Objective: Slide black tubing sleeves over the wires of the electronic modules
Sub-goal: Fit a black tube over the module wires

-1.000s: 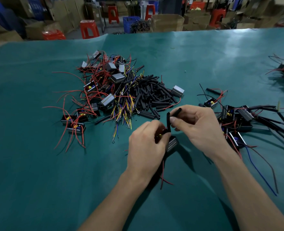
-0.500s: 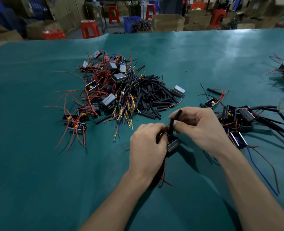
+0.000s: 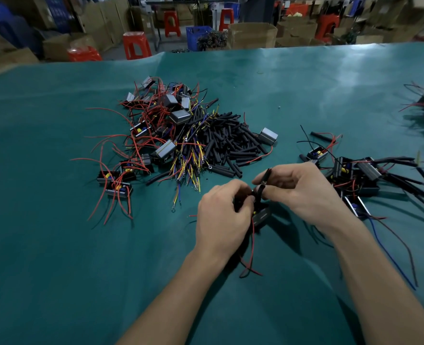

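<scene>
Sleeve point(image 3: 262, 185) sits upright at table centre, pinched in our right hand point(image 3: 303, 192), fingers curled round it. Module point(image 3: 261, 216) hangs just below at 6 o'clock, gripped by our left hand point(image 3: 222, 215), fingers closed over its wires. We judge threading is under way; next, feed the sleeve down toward the module. Loose sleeve pile point(image 3: 231, 143) at 11 o'clock; finished modules point(image 3: 355, 178) at 3 o'clock.

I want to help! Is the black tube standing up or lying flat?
Standing up, tilted: the right hand pinches the black tubing sleeve above the module that the left hand holds.
</scene>
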The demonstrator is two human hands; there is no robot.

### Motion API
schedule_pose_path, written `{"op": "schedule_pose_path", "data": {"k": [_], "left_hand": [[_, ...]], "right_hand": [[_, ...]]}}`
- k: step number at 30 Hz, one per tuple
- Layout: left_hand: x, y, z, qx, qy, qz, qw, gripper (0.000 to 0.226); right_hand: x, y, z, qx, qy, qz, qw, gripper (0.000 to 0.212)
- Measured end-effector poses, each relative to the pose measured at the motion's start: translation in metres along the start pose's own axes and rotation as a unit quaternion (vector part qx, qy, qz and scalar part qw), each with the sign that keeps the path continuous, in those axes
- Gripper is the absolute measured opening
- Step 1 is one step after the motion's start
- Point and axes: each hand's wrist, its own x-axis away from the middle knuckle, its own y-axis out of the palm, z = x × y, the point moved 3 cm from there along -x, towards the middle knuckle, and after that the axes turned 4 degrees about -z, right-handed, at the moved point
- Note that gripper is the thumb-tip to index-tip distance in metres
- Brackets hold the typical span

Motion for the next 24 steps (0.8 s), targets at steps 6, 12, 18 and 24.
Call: {"op": "schedule_pose_path", "data": {"k": [6,12,18,24], "left_hand": [[0.0,0.0,0.006,0.057,0.039,0.005,0.998,0.017],[-0.002,0.005,0.001,0.116,0.05,-0.011,0.992,0.006],[-0.003,0.008,-0.002,0.178,0.007,-0.037,0.983,0.011],[-0.005,0.007,-0.003,0.129,0.019,0.007,0.991,0.01]], "right_hand": [[0.001,0.001,0.0,0.028,-0.002,0.026,0.999,0.016],[0.0,0.004,0.0,0.073,0.006,0.049,0.996,0.036],[0.003,0.004,-0.005,0.069,0.008,0.006,0.998,0.044],[0.003,0.002,-0.009,0.038,0.013,0.048,0.998,0.04]]}}
